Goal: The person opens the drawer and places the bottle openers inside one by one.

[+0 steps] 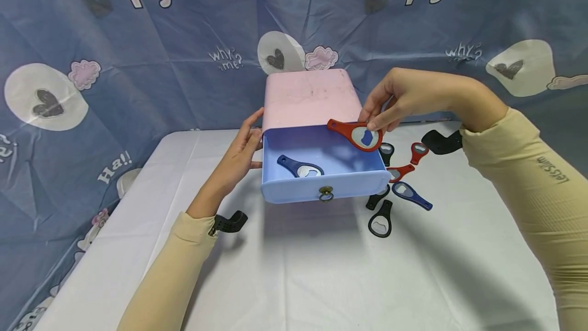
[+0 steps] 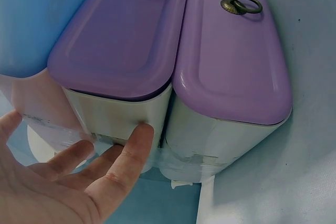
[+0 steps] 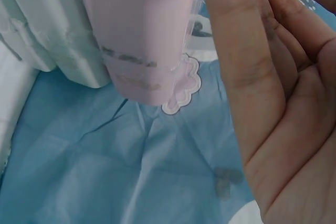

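My right hand (image 1: 396,97) pinches a red bottle opener (image 1: 344,127) by its round end, over the right side of the pulled-out light-blue drawer (image 1: 294,192). The opener's handle points left above the drawer. Inside the drawer lies a dark-blue bottle opener (image 1: 300,167). Against the left side of the drawer unit, under its pink top (image 1: 310,96), rests my left hand (image 1: 236,155) with extended fingers. In the left wrist view those fingertips (image 2: 140,132) are at the whitish side of a purple-fronted drawer section (image 2: 123,40). The right wrist view hides the red opener.
Right of the drawer, several bottle openers lie on the white tablecloth (image 1: 312,280), among them a blue one (image 1: 412,195), a black one (image 1: 380,219) and a red one (image 1: 418,152). A printed blue curtain (image 1: 206,24) hangs behind the drawer unit.
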`<state>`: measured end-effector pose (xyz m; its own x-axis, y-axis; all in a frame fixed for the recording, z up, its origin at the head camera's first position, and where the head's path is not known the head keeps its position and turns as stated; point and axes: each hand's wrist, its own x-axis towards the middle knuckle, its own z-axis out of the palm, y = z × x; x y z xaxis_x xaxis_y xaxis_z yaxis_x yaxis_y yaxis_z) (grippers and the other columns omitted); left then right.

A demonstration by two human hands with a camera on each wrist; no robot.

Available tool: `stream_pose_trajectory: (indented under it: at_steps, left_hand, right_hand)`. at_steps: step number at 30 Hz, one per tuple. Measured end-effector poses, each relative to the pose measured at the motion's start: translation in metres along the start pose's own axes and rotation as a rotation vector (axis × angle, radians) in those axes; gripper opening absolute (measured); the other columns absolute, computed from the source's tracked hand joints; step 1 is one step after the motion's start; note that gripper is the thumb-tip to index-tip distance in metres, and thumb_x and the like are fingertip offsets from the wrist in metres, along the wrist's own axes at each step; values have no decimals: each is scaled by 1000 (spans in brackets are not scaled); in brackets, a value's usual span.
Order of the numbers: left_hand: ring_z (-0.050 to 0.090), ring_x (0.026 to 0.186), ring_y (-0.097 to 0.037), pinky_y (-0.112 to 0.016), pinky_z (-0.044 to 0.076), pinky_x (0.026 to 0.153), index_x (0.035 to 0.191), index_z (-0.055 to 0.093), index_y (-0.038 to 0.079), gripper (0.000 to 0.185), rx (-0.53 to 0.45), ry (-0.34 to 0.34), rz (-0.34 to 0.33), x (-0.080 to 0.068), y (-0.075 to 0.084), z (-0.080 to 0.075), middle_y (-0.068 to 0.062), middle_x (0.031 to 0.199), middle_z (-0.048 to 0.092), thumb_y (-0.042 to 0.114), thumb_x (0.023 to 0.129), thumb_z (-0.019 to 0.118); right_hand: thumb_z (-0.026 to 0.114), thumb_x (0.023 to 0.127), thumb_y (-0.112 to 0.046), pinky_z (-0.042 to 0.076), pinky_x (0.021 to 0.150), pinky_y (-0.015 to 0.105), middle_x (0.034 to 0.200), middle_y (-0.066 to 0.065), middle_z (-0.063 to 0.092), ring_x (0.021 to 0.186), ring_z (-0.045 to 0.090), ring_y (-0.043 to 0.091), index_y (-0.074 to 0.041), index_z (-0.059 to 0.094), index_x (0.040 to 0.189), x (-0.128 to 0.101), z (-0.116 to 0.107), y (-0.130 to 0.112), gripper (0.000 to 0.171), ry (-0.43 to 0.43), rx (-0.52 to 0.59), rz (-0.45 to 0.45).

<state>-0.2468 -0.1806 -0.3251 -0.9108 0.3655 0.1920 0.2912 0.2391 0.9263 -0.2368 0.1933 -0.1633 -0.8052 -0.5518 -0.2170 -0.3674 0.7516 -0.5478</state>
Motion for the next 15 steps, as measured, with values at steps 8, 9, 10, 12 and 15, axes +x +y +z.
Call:
stream_pose_trajectory:
  at_steps: [8, 9, 10, 12, 15]
  left_hand:
    - [43, 155, -46, -73, 55, 102, 168, 19, 53, 53, -3, -2, 0, 0, -1, 0, -16, 169, 35, 47, 118, 34]
    - [43, 155, -46, -73, 54, 102, 168, 19, 53, 53, -2, -1, -1, 0, -1, 0, -16, 169, 35, 47, 118, 35]
    - [43, 155, -46, -73, 54, 102, 168, 19, 53, 53, 0, 0, -2, 0, -1, 0, -16, 169, 35, 47, 118, 35]
    - [43, 155, -46, -73, 54, 102, 168, 19, 53, 53, 1, 0, -3, 0, -1, 0, -15, 171, 34, 48, 118, 35]
    - [42, 156, -46, -74, 54, 102, 168, 19, 53, 53, -4, -2, -3, 0, -1, 0, -14, 173, 32, 47, 118, 35]
  right_hand:
    - [83, 97, -13, 66, 82, 28, 103, 7, 82, 88, 77, 19, -8, 82, 118, 5, 6, -9, 22, -29, 2, 15]
    - [83, 96, -14, 66, 82, 28, 103, 7, 82, 88, 77, 19, -8, 82, 118, 6, 7, -9, 22, -34, 2, 15]
    - [84, 96, -14, 66, 82, 28, 103, 7, 82, 88, 77, 19, -8, 82, 117, 7, 7, -10, 22, -39, 0, 16]
    - [85, 95, -14, 66, 82, 28, 103, 7, 82, 88, 77, 19, -8, 83, 116, 9, 9, -10, 22, -47, -8, 14]
    - [86, 94, -14, 67, 82, 28, 104, 7, 83, 88, 79, 20, -7, 83, 114, 11, 11, -11, 22, -55, -16, 17]
